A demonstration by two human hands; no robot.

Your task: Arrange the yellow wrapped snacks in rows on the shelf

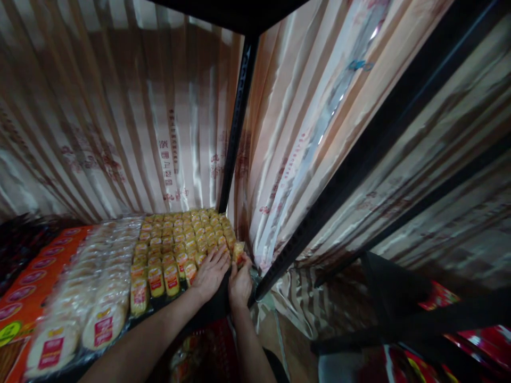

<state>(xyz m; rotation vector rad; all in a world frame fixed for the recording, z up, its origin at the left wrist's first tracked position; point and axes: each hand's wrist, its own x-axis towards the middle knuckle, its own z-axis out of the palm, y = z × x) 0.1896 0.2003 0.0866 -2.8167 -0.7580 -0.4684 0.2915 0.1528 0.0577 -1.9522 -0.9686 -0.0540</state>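
My left hand (210, 274) lies flat with fingers stretched out on rows of small yellow snack packets (179, 239) that fill the right part of a black shelf (217, 308). My right hand (240, 282) is closed around one yellow packet (238, 250) at the shelf's near right corner, beside the other packets. Both forearms reach up from the bottom of the view.
Left of the yellow packets lie rows of pale round cakes in clear wrappers (96, 287), then orange boxes (27, 287). A black upright post (235, 127) stands at the shelf's back corner. Shiny striped plastic sheeting (120, 117) hangs behind. Red packages (479, 340) sit low right.
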